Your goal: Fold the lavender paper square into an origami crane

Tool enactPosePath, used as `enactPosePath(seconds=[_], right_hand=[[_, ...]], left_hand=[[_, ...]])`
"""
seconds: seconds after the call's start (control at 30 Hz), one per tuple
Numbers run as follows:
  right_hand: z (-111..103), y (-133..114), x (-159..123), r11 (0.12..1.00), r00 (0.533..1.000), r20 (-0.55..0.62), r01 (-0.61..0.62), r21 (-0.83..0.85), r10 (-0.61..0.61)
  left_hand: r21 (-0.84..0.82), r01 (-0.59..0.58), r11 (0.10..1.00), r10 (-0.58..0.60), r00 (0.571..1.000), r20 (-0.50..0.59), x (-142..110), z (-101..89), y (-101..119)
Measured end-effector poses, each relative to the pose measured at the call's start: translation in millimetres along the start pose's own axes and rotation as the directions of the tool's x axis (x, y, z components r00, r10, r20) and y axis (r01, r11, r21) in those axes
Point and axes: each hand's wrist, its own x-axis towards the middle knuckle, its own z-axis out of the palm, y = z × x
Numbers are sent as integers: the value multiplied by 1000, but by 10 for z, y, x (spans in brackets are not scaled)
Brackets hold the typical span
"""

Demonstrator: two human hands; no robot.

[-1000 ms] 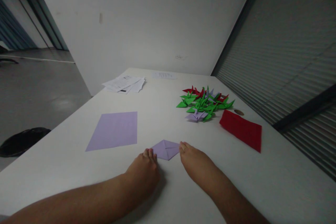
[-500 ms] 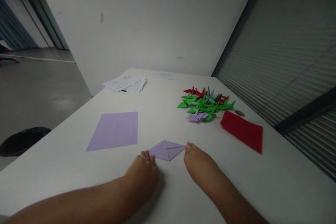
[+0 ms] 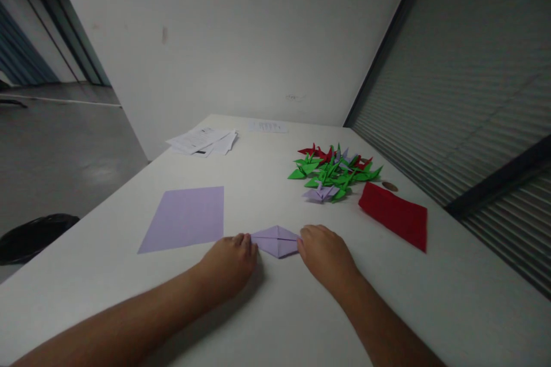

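A piece of purple origami paper (image 3: 276, 241), folded into a long diamond with a crease along its middle, lies between my hands near the front of the table. Its left tip is under the closed fingers of my left hand (image 3: 236, 261). At the other end, my right hand (image 3: 326, 253) pinches the right tip, fingers curled. Both tips are hidden by the fingers. A flat sheet of purple paper (image 3: 185, 218) rests on the table just beyond my left hand.
Several folded paper cranes (image 3: 333, 169) in green, red and purple are heaped at the back right. Red paper (image 3: 396, 212) and a brown round object (image 3: 390, 186) lie beside them. Printed papers (image 3: 202, 140) sit back left. A black-lined bin (image 3: 37, 235) stands left of the white table (image 3: 258, 183).
The folded purple paper now shows a different face, with a straight crease from side to side. Both hands have shifted slightly, and the right fingers have curled around its tip.
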Motion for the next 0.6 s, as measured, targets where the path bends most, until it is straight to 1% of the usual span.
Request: enactPosePath(seconds=[0.1,0.17,0.2,0.27,0.4,0.5,0.6], right_hand=[[99,29,64,986,992,-110,79,147,-63],[185,25,94,962,987,-117,137,234,-112],[218,17,104,949,985,-110,159,271,-134],[250,-6,111,921,983,-118,173,348,-141],[197,-40,102,825,989,-89,151,545,-122],[157,-41,109,767,995,-80,101,634,-64],[184,-37,131,706,998,-67,48,706,-2]], left_hand=[[-75,-75,994,62,985,-162,66,79,-203],[-125,-120,985,87,966,-243,83,130,-278],[-139,-136,981,96,961,-259,86,152,-299],[-163,-138,977,92,960,-264,84,185,-319],[-212,-124,969,79,974,-211,81,211,-330],[-233,-123,965,82,980,-179,85,216,-339],[-241,-114,964,67,979,-193,89,229,-336]])
